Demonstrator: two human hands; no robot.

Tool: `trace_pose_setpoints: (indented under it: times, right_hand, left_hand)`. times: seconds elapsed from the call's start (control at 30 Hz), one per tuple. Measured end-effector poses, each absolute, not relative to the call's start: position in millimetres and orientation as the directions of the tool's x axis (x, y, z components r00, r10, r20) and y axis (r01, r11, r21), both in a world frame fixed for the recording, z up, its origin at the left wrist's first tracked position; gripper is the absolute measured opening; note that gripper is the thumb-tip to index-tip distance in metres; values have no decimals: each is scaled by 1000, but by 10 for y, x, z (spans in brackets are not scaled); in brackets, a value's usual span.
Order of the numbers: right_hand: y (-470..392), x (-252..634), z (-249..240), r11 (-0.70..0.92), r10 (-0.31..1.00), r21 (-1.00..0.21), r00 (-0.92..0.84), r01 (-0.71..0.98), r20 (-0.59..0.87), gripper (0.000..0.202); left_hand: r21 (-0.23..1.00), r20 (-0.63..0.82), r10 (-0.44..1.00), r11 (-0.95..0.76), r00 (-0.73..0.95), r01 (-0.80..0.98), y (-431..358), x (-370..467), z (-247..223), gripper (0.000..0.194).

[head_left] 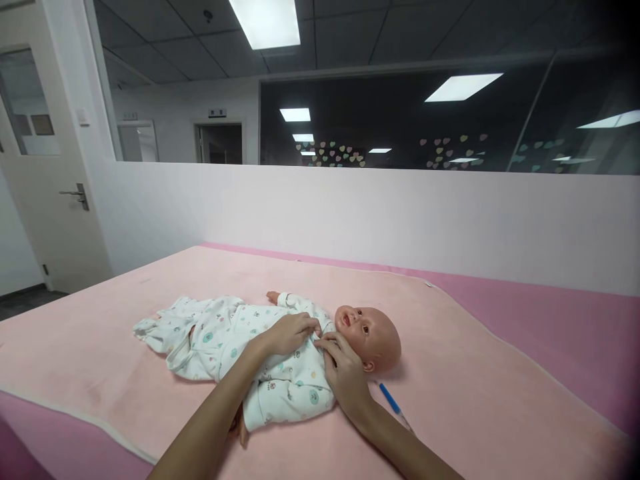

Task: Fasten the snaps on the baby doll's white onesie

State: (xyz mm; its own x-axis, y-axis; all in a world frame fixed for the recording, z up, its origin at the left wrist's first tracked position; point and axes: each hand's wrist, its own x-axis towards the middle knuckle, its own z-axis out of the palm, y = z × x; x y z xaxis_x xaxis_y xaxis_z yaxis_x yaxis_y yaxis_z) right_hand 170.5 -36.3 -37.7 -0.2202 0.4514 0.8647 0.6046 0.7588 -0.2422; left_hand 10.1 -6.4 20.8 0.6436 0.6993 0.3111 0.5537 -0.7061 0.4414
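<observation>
The doll (371, 339) lies on its back on a light pink sheet (480, 373), its head toward the right of the view and its face upward. It wears a white patterned top (295, 400) and matching trousers (200, 337), the trouser legs lying loose at the left. The left hand (294, 333) rests over the chest, fingers bent and tips gathered at the upper front of the top. The right hand (346, 368) is beside the neck, partly closed, its fingertips at the same fabric and near those of the left. Whether either hand actually pinches the cloth cannot be told. A slim blue-ended item (390, 399) lies near the doll's head, just beside the right forearm. Beyond the sheet are a darker pink layer (550, 333), a white wall (360, 213), a wide window (360, 113) and, at left, a closed door (55, 227).
</observation>
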Motion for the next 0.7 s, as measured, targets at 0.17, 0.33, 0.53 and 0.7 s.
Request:
trace_pose_setpoints:
  times: [0.17, 0.33, 0.53, 0.7]
  right_hand:
    - [-380, 1704, -368, 747, 468, -304, -143, 591, 872, 26]
    - [-387, 1715, -380, 723, 486, -333, -105, 605, 867, 26]
    - [-379, 1705, -387, 734, 460, -297, -124, 611, 879, 28]
    - [-366, 1725, -435, 714, 452, -265, -137, 648, 882, 28]
  left_hand:
    - [563, 333, 737, -656, 588, 503, -81, 101, 197, 26]
    - [701, 323, 791, -569, 520, 430, -88, 81, 196, 21]
    - [643, 394, 771, -620, 500, 450, -89, 93, 234, 20]
    - [722, 346, 787, -570, 511, 391, -57, -108, 222, 17]
